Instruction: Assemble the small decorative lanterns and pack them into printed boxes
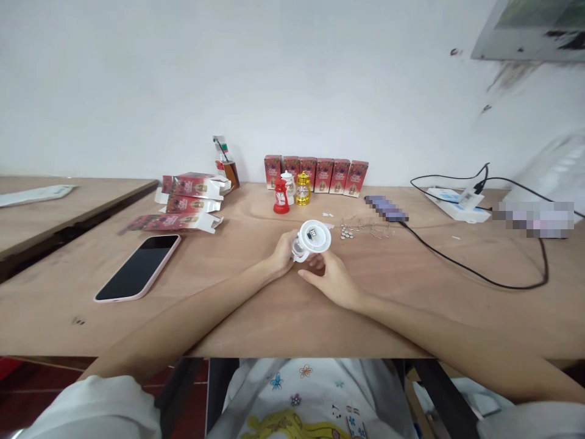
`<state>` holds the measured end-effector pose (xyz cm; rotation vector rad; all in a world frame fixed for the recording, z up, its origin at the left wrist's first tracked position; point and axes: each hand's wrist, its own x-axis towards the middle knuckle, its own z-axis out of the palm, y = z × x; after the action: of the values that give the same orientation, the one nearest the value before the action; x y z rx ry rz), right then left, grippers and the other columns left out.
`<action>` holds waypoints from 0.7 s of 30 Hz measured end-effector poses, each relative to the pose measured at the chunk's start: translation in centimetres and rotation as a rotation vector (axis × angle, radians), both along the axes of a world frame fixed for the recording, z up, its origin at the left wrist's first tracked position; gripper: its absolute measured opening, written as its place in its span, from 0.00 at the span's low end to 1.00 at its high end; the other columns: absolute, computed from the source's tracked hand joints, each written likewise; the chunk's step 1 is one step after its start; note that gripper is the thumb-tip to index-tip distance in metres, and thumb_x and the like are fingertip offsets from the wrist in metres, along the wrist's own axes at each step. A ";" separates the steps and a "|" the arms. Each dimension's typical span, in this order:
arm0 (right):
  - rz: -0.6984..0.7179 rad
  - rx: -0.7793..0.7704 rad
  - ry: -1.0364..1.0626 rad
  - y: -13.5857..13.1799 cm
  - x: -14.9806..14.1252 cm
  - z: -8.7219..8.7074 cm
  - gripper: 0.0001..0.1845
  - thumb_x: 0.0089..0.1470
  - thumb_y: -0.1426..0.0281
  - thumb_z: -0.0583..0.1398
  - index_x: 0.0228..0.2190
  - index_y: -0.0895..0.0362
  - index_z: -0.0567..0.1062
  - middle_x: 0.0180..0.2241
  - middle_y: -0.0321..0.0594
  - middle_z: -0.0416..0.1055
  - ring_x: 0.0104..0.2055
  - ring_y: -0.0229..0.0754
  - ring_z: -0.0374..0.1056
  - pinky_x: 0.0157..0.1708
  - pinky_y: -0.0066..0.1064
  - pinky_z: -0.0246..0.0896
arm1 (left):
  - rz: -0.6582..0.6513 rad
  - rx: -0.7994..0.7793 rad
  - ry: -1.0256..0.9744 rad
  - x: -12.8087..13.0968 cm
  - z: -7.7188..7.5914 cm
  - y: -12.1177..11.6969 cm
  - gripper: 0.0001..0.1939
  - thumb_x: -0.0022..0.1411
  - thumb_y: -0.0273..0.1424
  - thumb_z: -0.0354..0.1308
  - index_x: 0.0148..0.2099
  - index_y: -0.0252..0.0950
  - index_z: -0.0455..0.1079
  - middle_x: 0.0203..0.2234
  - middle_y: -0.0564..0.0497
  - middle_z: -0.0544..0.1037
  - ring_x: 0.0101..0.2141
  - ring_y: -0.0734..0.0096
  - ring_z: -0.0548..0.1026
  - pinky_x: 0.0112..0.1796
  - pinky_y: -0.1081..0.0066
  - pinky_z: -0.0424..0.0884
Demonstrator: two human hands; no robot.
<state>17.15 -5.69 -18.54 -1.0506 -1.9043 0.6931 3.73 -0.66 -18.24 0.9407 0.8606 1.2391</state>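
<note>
My left hand (pixel 282 253) is closed around a small white toy lantern (pixel 315 236). The lantern lies tilted, its round base turned up towards me, and dark parts show inside a square recess in the base. Just below and to the right is my right hand (pixel 336 280), with thumb stretched away from the fingers. Its fingertips are close under the lantern; whether they touch it I cannot tell. Behind stand a red lantern (pixel 281 198), another white lantern (pixel 288 186) and a gold lantern (pixel 303 190). Several button cells (pixel 346 232) lie right of my hands.
Several red printed boxes (pixel 323 175) stand along the wall. Opened boxes (pixel 183 221) lie at left, near a phone (pixel 137 268) and a bottle (pixel 227 167). Thin wire pieces (pixel 379 231) are scattered at right, beside a second phone (pixel 386 208) on a black cable (pixel 461 268) and a power strip (pixel 457 204).
</note>
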 end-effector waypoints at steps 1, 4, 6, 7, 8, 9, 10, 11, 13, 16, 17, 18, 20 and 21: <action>-0.047 -0.007 0.023 -0.1 0.0 0.0 0.18 0.43 0.67 0.66 0.34 0.56 0.65 0.33 0.39 0.70 0.33 0.41 0.68 0.33 0.35 0.66 | 0.017 0.011 0.002 0.0 0.0 0.1 0.10 0.49 0.33 0.55 0.20 0.34 0.64 0.15 0.53 0.68 0.19 0.74 0.66 0.23 0.73 0.62; -0.130 0.009 0.088 -0.5 -0.1 0.1 0.27 0.38 0.63 0.69 0.37 0.56 0.62 0.35 0.41 0.70 0.36 0.44 0.68 0.35 0.38 0.67 | 0.057 0.044 0.022 0.1 0.1 0.1 0.08 0.47 0.32 0.54 0.21 0.34 0.65 0.16 0.53 0.69 0.21 0.74 0.66 0.25 0.74 0.62; -0.130 0.061 0.174 -0.7 -0.1 0.2 0.31 0.38 0.63 0.69 0.41 0.56 0.61 0.41 0.44 0.69 0.42 0.46 0.68 0.41 0.41 0.67 | 0.063 0.065 0.050 0.1 0.2 -0.1 0.08 0.47 0.32 0.54 0.21 0.34 0.65 0.17 0.54 0.69 0.21 0.74 0.66 0.25 0.74 0.62; -0.108 0.094 0.223 -0.8 -0.1 0.2 0.34 0.39 0.63 0.69 0.44 0.55 0.60 0.45 0.46 0.67 0.46 0.47 0.67 0.45 0.42 0.65 | 0.063 0.078 0.068 0.1 0.3 -0.3 0.08 0.47 0.32 0.55 0.21 0.34 0.65 0.17 0.54 0.69 0.21 0.74 0.65 0.26 0.74 0.62; -0.071 0.125 0.267 -0.8 -0.1 0.3 0.36 0.40 0.64 0.69 0.47 0.55 0.59 0.48 0.47 0.66 0.50 0.47 0.65 0.49 0.42 0.63 | 0.060 0.093 0.088 0.1 0.4 -0.5 0.08 0.47 0.32 0.55 0.20 0.34 0.65 0.16 0.54 0.69 0.22 0.74 0.65 0.26 0.73 0.61; -0.029 0.150 0.301 -0.8 -0.1 0.3 0.38 0.41 0.64 0.69 0.50 0.55 0.58 0.51 0.47 0.64 0.53 0.47 0.63 0.53 0.42 0.60 | 0.057 0.109 0.108 0.2 0.4 -0.7 0.09 0.47 0.31 0.55 0.20 0.34 0.65 0.16 0.55 0.69 0.22 0.74 0.65 0.26 0.73 0.61; 0.006 0.165 0.323 -0.8 0.0 0.3 0.38 0.41 0.65 0.68 0.51 0.54 0.57 0.53 0.47 0.63 0.55 0.47 0.61 0.55 0.42 0.58 | 0.053 0.123 0.130 0.3 0.5 -0.9 0.09 0.48 0.31 0.56 0.19 0.34 0.65 0.16 0.55 0.69 0.22 0.74 0.65 0.27 0.73 0.61; 0.026 0.171 0.336 -0.7 0.0 0.3 0.38 0.42 0.65 0.68 0.51 0.54 0.58 0.53 0.47 0.63 0.56 0.46 0.61 0.56 0.41 0.56 | 0.048 0.136 0.151 0.5 0.5 -1.0 0.09 0.49 0.31 0.55 0.20 0.33 0.66 0.17 0.55 0.70 0.23 0.73 0.65 0.28 0.73 0.61; 0.019 0.177 0.348 -0.6 0.1 0.3 0.35 0.41 0.64 0.69 0.49 0.54 0.61 0.50 0.45 0.65 0.54 0.46 0.62 0.55 0.41 0.57 | 0.035 0.153 0.190 0.7 0.5 -1.0 0.08 0.51 0.31 0.55 0.22 0.33 0.69 0.20 0.54 0.72 0.25 0.72 0.67 0.30 0.73 0.62; -0.021 0.189 0.360 -0.5 0.2 0.2 0.33 0.39 0.64 0.70 0.45 0.54 0.63 0.46 0.44 0.66 0.50 0.46 0.64 0.53 0.42 0.59 | 0.024 0.163 0.260 0.3 1.1 -1.1 0.04 0.50 0.29 0.58 0.26 0.34 0.71 0.22 0.54 0.74 0.28 0.70 0.69 0.34 0.72 0.64; -0.024 0.186 0.366 -0.4 0.3 0.2 0.34 0.38 0.64 0.70 0.45 0.54 0.63 0.46 0.43 0.66 0.49 0.46 0.65 0.53 0.42 0.59 | 0.030 0.173 0.307 -0.4 1.6 -1.4 0.04 0.50 0.30 0.58 0.27 0.34 0.72 0.23 0.53 0.74 0.29 0.69 0.69 0.35 0.71 0.65; -0.025 0.176 0.371 -0.4 0.3 0.1 0.34 0.38 0.64 0.70 0.45 0.54 0.62 0.46 0.43 0.67 0.49 0.46 0.65 0.53 0.42 0.59 | 0.041 0.192 0.378 -1.4 2.3 -2.2 0.04 0.51 0.30 0.59 0.28 0.35 0.72 0.24 0.53 0.75 0.31 0.67 0.70 0.36 0.70 0.66; -0.024 0.144 0.382 -0.2 0.2 -0.1 0.35 0.38 0.64 0.70 0.46 0.54 0.61 0.45 0.43 0.67 0.49 0.46 0.65 0.53 0.43 0.58 | 0.054 0.279 0.539 -4.4 4.0 -4.8 0.05 0.51 0.33 0.61 0.30 0.38 0.74 0.28 0.51 0.77 0.35 0.64 0.72 0.39 0.69 0.67; -0.024 0.129 0.386 -0.1 0.2 -0.2 0.35 0.38 0.63 0.70 0.46 0.54 0.61 0.45 0.44 0.67 0.49 0.46 0.65 0.53 0.43 0.58 | 0.053 0.338 0.597 -6.2 4.8 -6.6 0.05 0.51 0.34 0.62 0.32 0.39 0.75 0.31 0.50 0.78 0.37 0.63 0.73 0.40 0.67 0.68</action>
<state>17.34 -5.83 -18.77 -0.7922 -1.5770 0.6935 -2.50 -7.27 -13.46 1.6177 1.1612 1.1826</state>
